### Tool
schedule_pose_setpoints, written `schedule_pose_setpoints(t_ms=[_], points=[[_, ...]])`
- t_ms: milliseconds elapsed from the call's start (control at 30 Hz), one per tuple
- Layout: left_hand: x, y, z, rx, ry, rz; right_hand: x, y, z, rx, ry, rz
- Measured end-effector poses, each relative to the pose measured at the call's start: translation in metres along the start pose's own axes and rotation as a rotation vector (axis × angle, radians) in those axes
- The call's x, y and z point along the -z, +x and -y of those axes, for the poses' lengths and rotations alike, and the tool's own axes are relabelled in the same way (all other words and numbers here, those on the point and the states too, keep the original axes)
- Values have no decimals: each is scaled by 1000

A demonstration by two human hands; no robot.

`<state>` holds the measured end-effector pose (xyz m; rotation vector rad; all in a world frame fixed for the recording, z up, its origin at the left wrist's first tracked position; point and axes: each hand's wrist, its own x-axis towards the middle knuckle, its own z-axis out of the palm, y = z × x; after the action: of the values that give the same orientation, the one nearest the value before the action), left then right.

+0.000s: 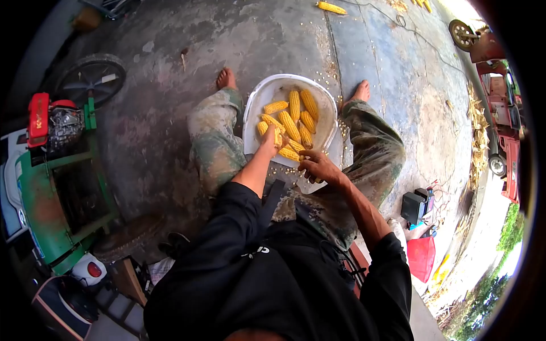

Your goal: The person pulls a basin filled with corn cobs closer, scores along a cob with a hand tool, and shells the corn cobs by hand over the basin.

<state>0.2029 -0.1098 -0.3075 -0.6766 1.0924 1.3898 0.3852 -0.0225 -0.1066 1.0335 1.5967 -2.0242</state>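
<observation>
Between my legs stands a white plastic basin (248, 120) holding several yellow corn cobs (290, 125), most with their kernels on. My left hand (272, 143) is closed around an ear of corn (278, 136) over the basin's near left part. Over the near right rim is my right hand (318, 166), its fingers curled and pointing toward the left hand. Something small and yellowish shows under its palm, but I cannot tell what it is. Another corn cob (290, 154) lies in the basin between the two hands.
Loose kernels are scattered on the concrete floor (165, 113) around the basin. A green machine with a red engine (38, 119) stands left. One ear of corn (331, 7) lies far ahead. A black box (413, 207) and red bag (421, 258) sit right, near a red vehicle (500, 96).
</observation>
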Motion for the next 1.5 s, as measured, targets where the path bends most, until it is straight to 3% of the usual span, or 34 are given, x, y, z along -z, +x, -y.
schedule_pose_setpoints(t_ms=[267,333,733,933,1000,1167,1233,1300,1367,1400,1500], points=[[-8,1,4,-49,-6,-76,-21,-23,3,-4,101,-108],[-5,4,3,-63,7,-45,-28,-30,9,91,145,-250],[3,23,6,-48,-23,-33,-27,-20,-16,32,95,-234],[-5,9,6,-149,232,-144,-36,-6,-35,240,-375,-404],[-1,13,8,-172,204,-127,-35,-15,-20,58,-20,-255],[-1,15,5,-161,145,-102,-30,-32,2,-1,285,-230],[-3,12,7,-140,107,-118,-34,-27,-5,14,731,-263],[-10,3,7,-140,66,-83,-36,-27,-7,-21,683,-246],[-17,0,7,-116,21,-94,-37,-21,-16,-35,226,-224],[-18,-1,7,-95,-23,-110,-39,-16,-22,-37,225,-224],[-7,6,11,-112,-40,-71,-51,-2,-29,468,-442,-533]])
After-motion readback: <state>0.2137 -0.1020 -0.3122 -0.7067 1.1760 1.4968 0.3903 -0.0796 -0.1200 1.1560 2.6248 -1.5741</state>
